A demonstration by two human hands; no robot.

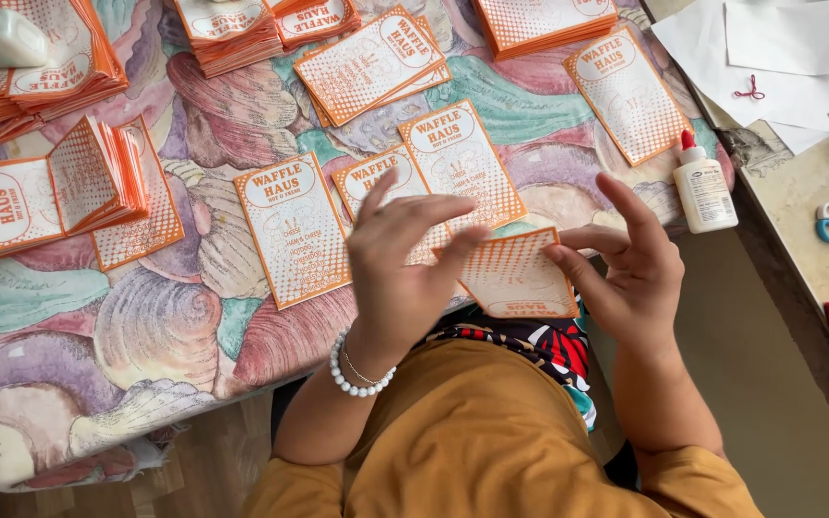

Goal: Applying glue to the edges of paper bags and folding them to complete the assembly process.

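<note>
Over the counter's (98, 317) near edge, an orange-and-white card (515, 273) sits pinched between left hand (400, 273) and right hand (630, 278), apparently mid-fold, with folded stacks (98, 177) far left and flat cards (295, 230) waiting beside.

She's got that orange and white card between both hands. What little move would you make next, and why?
Probably lay the orange and white dotted paper card flat beside the printed cards spread on the shell-patterned tablecloth. The left hand and right hand pinch it by its edges above the table's edge, unsupported.
</note>
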